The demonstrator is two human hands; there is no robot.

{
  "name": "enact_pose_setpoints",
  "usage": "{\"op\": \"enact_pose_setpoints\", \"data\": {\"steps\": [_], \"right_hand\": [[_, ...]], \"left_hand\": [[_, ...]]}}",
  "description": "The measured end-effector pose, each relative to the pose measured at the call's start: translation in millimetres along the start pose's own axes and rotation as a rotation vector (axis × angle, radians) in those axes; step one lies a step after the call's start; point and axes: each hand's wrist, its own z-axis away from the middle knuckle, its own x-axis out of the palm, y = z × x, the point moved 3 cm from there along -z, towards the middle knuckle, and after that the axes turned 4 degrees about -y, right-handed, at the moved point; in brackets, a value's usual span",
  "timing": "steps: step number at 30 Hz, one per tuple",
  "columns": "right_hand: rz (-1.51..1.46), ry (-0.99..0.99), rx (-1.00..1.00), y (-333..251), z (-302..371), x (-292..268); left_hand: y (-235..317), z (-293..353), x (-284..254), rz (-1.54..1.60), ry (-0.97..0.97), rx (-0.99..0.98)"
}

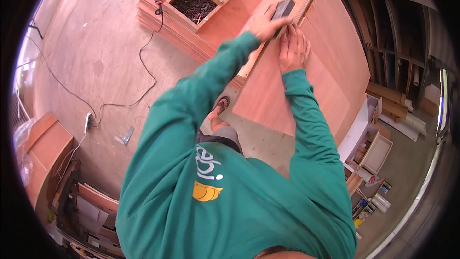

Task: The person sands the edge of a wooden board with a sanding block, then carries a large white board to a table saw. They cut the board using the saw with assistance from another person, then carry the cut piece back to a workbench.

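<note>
Gripping a dark block (pixel 283 9) in curled fingers, the left hand (pixel 266 26) is holding it just beside the right hand (pixel 294 52), which is resting mostly open, fingers extended, on the wooden board (pixel 330 67) spreading beneath it

left hand (pixel 268 26) curled | right hand (pixel 294 50) palm-down | arms (pixel 311 120) outstretched

Flr (pixel 110 33): blk cord (pixel 155 81), wht pwr strip (pixel 87 122) | ply stack (pixel 232 14): div. wood box (pixel 218 8)
</note>
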Motion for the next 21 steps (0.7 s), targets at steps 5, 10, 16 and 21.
{"op": "enact_pose_setpoints", "data": {"steps": [5, 10, 16, 21], "right_hand": [[-0.008, 0.019, 0.005, -1.7, -3.7, -5.8], [-0.048, 0.03, 0.019, 1.2, -0.5, -4.7], [-0.498, 0.204, 0.197, 25.2, 4.0, -11.2], [-0.773, 0.338, 0.267, 37.3, 5.9, -15.8]], "left_hand": [[-14.3, 71.5, 4.8, 0.145, -0.073, -0.047], [-6.5, 308.9, -30.5, -0.088, -0.235, -0.339], [68.0, 288.3, -47.8, -0.832, 0.027, -0.025], [77.3, 242.0, -1.6, -1.057, -0.116, 0.265]]}}
